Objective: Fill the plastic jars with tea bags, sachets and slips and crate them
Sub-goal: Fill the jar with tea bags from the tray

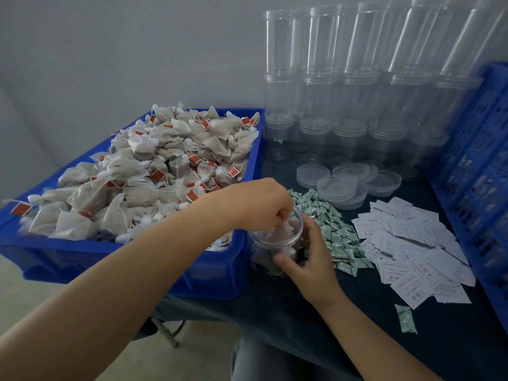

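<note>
A clear plastic jar [270, 242] stands near the table's front edge, beside the blue tub. My right hand [310, 254] grips its side, thumb in front. Above the jar's mouth, my left hand [261, 203] pinches a tea bag [283, 231] that hangs down into the jar; more bags lie inside. The blue tub [121, 251] on the left is heaped with tea bags [154, 171] with red tags. Green-white sachets [332, 232] lie in a pile right of the jar, and white printed slips [412, 246] are spread further right.
Stacks of empty clear jars [354, 86] line the wall behind. Loose clear lids [343, 185] lie in front of them. A blue slatted crate [478, 171] stands on the right edge. One stray sachet [405, 318] lies near the front. The dark table [302, 320] ends at my lap.
</note>
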Tool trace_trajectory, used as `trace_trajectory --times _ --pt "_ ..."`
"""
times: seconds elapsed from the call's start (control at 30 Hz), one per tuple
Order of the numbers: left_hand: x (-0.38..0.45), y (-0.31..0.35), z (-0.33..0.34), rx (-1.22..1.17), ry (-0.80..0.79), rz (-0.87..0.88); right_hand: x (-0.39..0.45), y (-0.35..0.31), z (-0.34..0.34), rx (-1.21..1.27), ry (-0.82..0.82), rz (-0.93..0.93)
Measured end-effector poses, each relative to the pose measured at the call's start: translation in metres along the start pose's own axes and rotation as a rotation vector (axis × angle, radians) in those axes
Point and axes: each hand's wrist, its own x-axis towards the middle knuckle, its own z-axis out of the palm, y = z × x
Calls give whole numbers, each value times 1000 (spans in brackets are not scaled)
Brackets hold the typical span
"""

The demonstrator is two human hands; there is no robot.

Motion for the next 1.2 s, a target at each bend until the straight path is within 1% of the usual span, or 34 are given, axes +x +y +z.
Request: trace_trajectory --times 0.07,0.27,0.53,0.7,0.73,0.8,0.9,0.97,1.03,1.1,1.13,1.2 --pt "2 2 5 20 -33 -14 1 1 0 -41 -38 13" --pt "11 7 13 77 -123 -15 1 3 0 -39 -28 17" --pt "21 8 10 134 -401 83 2 6 2 -41 -19 12" --pt "23 7 4 97 -476 85 2 5 2 -55 -16 28" --pt "22 5 1 77 -465 90 2 6 2 -57 -22 31" --pt "17 0 -6 -12 -394 76 2 7 2 -69 -26 31" --pt "4 -16 -24 -205 -237 17 1 5 2 -79 -21 38" --pt "-5 -29 -35 -272 -111 -31 1 3 3 -86 -17 47" --pt "-12 -42 -42 -291 64 -101 1 1 3 -88 -14 55" --pt "-16 -55 -42 -262 248 -161 1 0 3 -87 -16 61" --pt "-18 -60 -40 -243 317 -184 1 0 3 -86 -17 62" --pt "-18 -68 -31 -212 393 -216 1 0 3 -85 -20 62"
